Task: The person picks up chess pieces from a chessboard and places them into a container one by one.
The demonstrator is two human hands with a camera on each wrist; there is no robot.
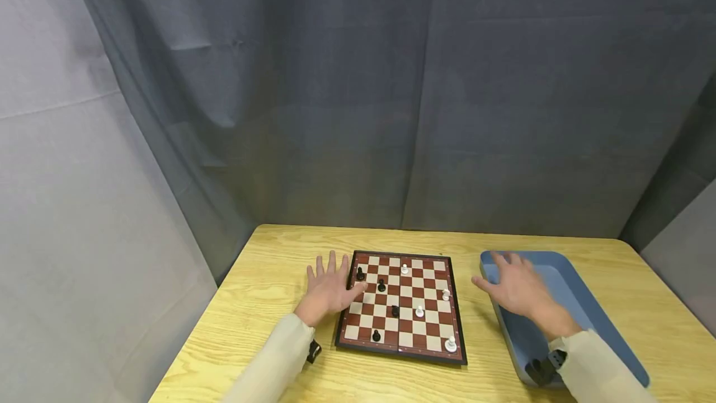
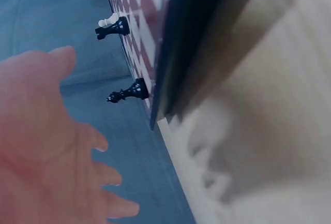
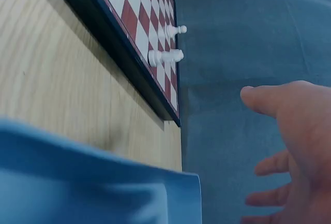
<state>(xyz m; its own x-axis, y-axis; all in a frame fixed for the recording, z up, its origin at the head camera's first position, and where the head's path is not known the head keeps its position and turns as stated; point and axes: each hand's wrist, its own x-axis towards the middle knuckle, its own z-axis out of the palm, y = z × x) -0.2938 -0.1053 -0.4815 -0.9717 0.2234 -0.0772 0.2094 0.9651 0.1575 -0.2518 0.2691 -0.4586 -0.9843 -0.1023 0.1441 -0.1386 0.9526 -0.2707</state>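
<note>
A red and white chessboard [image 1: 414, 328] with a dark rim lies on the table, bearing several black and white chess pieces. Among them are a black piece [image 1: 360, 274] at the far left, a black rook [image 2: 113, 28] and a white piece [image 1: 450, 344] at the near right corner. My left hand [image 1: 327, 291] hovers beside the board's left edge, fingers spread, thumb over its border, holding nothing. Above the blue tray [image 1: 601, 322] hangs my right hand [image 1: 517, 288], fingers spread and slightly blurred, its thumb pointing toward the board. It holds nothing either.
The pale wooden table [image 1: 224, 334] carries the board in the middle and the tray to its right. A dark grey curtain [image 1: 347, 111] hangs behind the table's far edge, and a lighter cloth [image 1: 84, 204] hangs on the left.
</note>
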